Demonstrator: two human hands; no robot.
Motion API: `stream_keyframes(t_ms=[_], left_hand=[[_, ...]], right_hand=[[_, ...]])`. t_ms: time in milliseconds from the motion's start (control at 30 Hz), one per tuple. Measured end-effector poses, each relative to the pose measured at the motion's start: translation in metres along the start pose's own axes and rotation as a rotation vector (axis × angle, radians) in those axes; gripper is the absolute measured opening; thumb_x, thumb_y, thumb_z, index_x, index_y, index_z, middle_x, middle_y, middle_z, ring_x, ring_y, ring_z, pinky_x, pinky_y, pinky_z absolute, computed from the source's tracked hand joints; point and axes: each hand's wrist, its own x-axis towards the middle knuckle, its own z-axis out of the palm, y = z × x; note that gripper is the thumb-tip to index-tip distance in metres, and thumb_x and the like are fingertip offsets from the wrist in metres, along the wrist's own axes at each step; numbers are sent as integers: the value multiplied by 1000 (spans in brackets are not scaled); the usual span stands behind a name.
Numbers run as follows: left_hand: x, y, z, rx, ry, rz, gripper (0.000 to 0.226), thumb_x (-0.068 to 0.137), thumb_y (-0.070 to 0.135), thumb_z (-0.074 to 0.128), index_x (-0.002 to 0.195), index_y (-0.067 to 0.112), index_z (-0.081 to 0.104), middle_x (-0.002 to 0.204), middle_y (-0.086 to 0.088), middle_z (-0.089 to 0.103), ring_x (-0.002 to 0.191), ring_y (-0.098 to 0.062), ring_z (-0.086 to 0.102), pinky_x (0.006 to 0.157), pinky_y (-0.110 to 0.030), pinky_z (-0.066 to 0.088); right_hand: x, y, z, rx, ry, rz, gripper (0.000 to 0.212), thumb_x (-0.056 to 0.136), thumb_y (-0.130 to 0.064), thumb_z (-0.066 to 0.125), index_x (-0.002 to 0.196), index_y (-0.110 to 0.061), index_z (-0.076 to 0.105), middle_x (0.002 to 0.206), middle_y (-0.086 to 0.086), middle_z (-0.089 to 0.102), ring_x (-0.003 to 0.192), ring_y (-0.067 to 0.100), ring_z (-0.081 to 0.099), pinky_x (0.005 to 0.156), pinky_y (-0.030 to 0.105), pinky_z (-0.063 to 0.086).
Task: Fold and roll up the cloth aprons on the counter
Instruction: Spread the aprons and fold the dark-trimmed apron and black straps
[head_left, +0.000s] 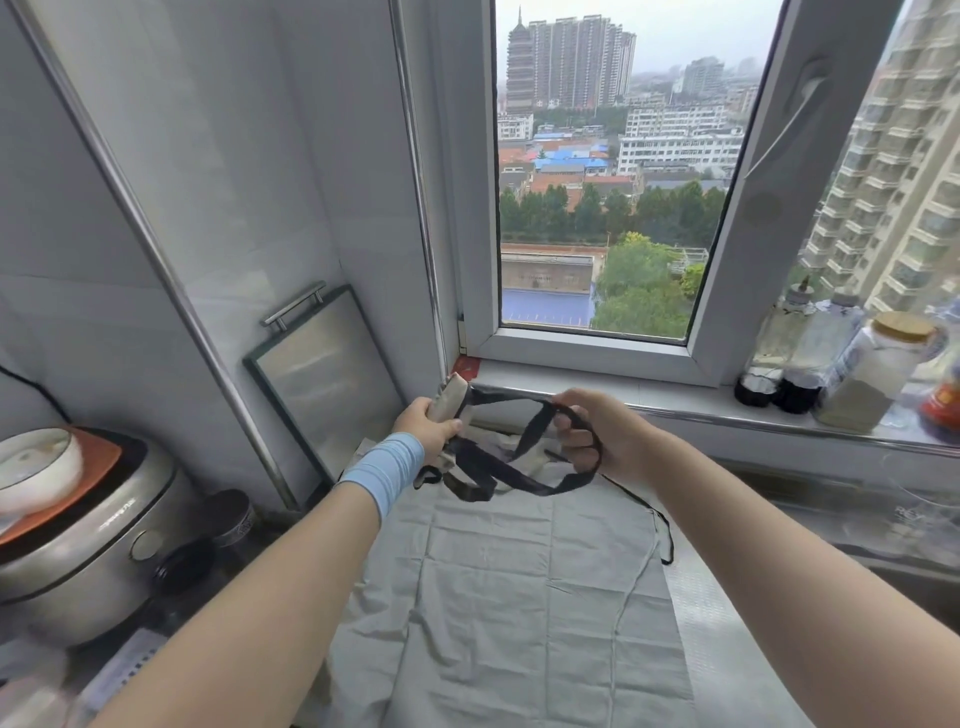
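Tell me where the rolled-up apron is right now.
The rolled-up apron is just left of centre in the head view, gripped in the left hand above the flat grey apron; its black straps run to the right hand.

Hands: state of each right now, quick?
Left hand: grips the rolled apron.
Right hand: holds the dark strap, fingers curled round it.

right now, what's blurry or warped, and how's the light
Head view: wide-angle lens bows the wall trim and window frame; soft daylight, no hard shadows; the bowl at the left edge is smeared; the left hand gripping the rolled apron and the right hand holding the black straps look sharp.
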Motion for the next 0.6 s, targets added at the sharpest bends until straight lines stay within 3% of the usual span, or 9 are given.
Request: stream_keyframes(t_ms=[100,167,233,267,333,433,533,600], left_hand=[[0,-2,3,-41,-79,-11,33,81,29,72,109,20,55,101,-8,67,87,-33,69,84,-48,56],[-4,2,7,-164,-170,-43,34,84,25,71,112,17,54,100,-12,69,76,-32,71,72,-46,60],[-8,6,12,-258,-276,-73,26,89,18,66,112,12,56,93,-16,69,59,-28,67,51,-34,56],[-9,8,14,-286,-306,-80,23,90,15,64,111,9,57,87,-16,68,54,-26,65,47,-30,52],[-11,9,18,-374,-319,-106,19,90,14,62,107,6,60,80,-13,68,56,-24,64,49,-28,51],[-14,6,15,-536,-328,-225,17,90,19,62,101,6,65,77,-9,69,59,-22,65,57,-29,54],[-15,-1,10,-620,-384,-248,16,87,22,63,94,9,70,83,-10,70,66,-25,65,73,-36,53],[-16,-2,11,-664,-437,-243,18,86,21,62,95,8,69,86,-12,70,71,-27,65,79,-38,52]], right_hand=[[0,-1,14,169,-117,-85,23,94,-25,37,87,-13,56,62,1,49,43,15,32,44,25,23],[2,0,26,228,-122,-115,27,99,-23,36,97,-11,60,81,6,68,55,19,55,50,26,42],[9,4,37,264,-115,-163,32,103,-21,35,106,-6,62,108,15,72,88,30,70,75,35,57],[14,6,42,284,-82,-182,33,104,-20,34,107,-4,63,115,19,70,101,33,69,89,42,56],[24,7,48,299,71,-199,34,105,-21,34,97,-5,63,113,21,71,105,33,68,98,48,51],[33,6,47,243,285,-190,31,99,-14,30,83,-11,57,98,17,75,98,29,72,96,48,51],[37,9,43,258,264,-151,33,97,-8,26,81,-12,54,99,19,73,94,32,71,93,51,53],[40,13,42,225,218,-148,32,102,-6,31,90,-9,61,93,13,70,83,26,68,86,45,54]])
